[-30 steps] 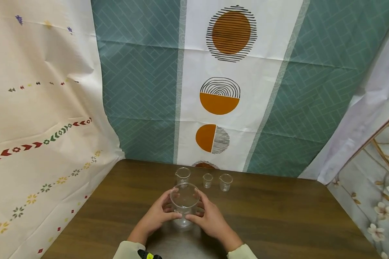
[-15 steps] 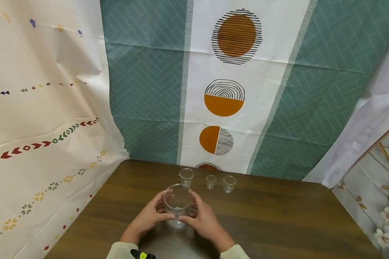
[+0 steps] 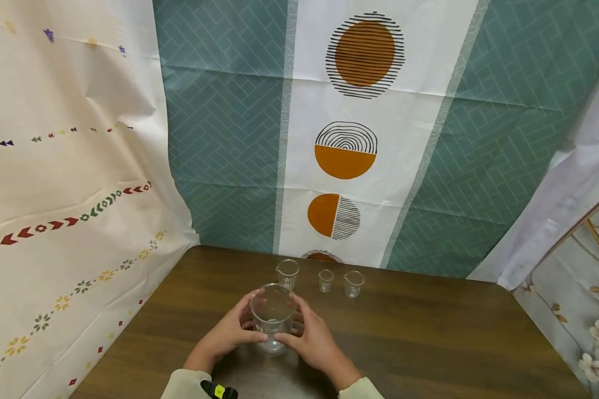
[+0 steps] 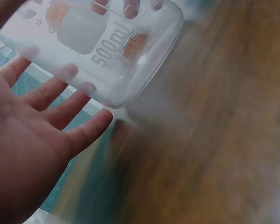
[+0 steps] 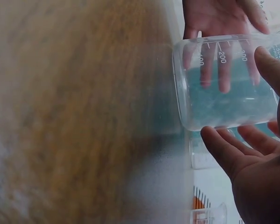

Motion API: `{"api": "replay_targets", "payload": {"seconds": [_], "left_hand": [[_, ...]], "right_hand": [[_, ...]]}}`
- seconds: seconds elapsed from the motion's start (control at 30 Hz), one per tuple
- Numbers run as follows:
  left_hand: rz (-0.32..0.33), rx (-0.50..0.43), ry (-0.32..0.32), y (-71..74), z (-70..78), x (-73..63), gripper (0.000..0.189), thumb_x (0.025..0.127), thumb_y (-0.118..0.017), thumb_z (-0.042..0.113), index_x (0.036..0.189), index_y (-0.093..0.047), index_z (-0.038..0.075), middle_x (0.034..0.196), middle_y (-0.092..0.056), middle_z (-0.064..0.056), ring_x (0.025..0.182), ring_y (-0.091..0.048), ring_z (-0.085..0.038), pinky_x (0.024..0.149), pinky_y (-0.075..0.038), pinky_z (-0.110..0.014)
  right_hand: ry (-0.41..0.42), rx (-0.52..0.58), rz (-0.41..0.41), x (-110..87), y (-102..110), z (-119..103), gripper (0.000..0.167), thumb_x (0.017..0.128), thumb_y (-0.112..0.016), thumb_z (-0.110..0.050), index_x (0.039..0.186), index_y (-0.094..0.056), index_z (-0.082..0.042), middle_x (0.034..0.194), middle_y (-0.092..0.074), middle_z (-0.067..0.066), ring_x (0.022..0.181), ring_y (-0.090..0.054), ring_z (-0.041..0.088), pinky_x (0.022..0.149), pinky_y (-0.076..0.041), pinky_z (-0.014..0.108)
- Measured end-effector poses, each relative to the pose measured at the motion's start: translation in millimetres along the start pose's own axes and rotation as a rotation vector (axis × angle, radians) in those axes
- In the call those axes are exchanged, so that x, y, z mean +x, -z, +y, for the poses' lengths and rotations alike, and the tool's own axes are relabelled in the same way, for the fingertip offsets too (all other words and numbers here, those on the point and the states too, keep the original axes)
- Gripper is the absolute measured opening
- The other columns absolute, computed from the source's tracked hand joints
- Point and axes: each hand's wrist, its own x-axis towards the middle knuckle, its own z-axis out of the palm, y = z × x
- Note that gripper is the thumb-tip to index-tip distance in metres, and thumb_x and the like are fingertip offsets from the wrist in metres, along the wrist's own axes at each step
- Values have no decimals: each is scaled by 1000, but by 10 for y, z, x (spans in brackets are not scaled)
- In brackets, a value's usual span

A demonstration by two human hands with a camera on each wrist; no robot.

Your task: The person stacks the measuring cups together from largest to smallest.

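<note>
A large clear glass beaker (image 3: 273,328) stands upright near the front middle of the wooden table, close at its surface. Its printed "500ml" mark shows on the beaker (image 4: 125,70) in the left wrist view, and graduation lines show in the right wrist view. My left hand (image 3: 232,332) holds its left side, thumb at the front and fingers spread round behind. On the other side my right hand (image 3: 311,337) holds it likewise, the two thumbtips close together at the front. No contents show inside the glass. Parts of the fingers show through the wall.
Behind the big beaker stand three smaller glass beakers: a medium one (image 3: 288,271), a tiny one (image 3: 325,281) and a small one (image 3: 353,285). Patterned cloths hang at the back and both sides of the brown table (image 3: 429,332).
Both hands have shifted the large beaker a little left relative to the smaller ones, mostly in the first half second. The head view has also turned slightly. The grip looks the same.
</note>
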Motion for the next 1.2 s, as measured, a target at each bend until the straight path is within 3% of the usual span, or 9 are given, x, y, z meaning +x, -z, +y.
{"api": "replay_targets", "payload": {"seconds": [0.2, 0.33, 0.57, 0.67, 0.83, 1.03, 1.2], "left_hand": [[-50, -43, -66, 25, -14, 114, 102, 79, -81, 17, 155, -13, 24, 155, -31, -19, 143, -28, -40, 109, -34, -56], [-94, -83, -104, 15, -44, 165, 100, 79, -81, 16, 154, -14, 21, 154, -31, -20, 143, -26, -42, 110, -30, -59], [-84, -91, -104, -47, -75, 186, 93, 76, -82, 12, 149, -24, 17, 147, -41, -23, 139, -35, -43, 110, -30, -60], [-91, -115, -102, -67, -48, 197, 90, 78, -81, 12, 149, -25, 15, 145, -42, -24, 137, -37, -44, 107, -34, -60], [-99, -128, -107, -84, -5, 220, 90, 79, -80, 12, 148, -23, 12, 146, -40, -25, 138, -36, -45, 109, -30, -62], [-107, -119, -124, -77, -12, 241, 89, 79, -79, 12, 148, -23, 13, 146, -40, -24, 139, -36, -43, 111, -28, -58], [-116, -130, -131, -73, -51, 237, 89, 79, -79, 11, 148, -23, 13, 146, -40, -24, 138, -35, -44, 111, -36, -35]], "right_hand": [[0, -2, 3, 13, -7, -1, 86, 82, -74, -42, 151, -28, -21, 143, -48, 14, 121, -58, 35, 85, -56, 29], [-3, 21, -9, 4, -37, 13, 86, 82, -74, -42, 151, -28, -20, 143, -47, 17, 122, -57, 37, 86, -56, 31], [5, 43, -2, -6, -62, 32, 85, 81, -76, -40, 150, -29, -19, 142, -48, 19, 121, -57, 37, 86, -55, 29], [-2, 48, -1, -4, -44, 32, 85, 81, -76, -39, 150, -29, -20, 142, -48, 18, 122, -57, 37, 87, -55, 31], [-6, 49, -4, 0, -8, 32, 83, 82, -76, -38, 149, -30, -22, 143, -47, 17, 123, -56, 37, 88, -55, 33], [-8, 53, -17, 2, 19, 47, 81, 83, -74, -38, 149, -29, -24, 145, -45, 15, 125, -54, 37, 90, -54, 36], [-12, 56, -32, -9, 29, 60, 79, 85, -73, -38, 149, -30, -21, 144, -47, 16, 124, -55, 36, 89, -55, 36]]}}
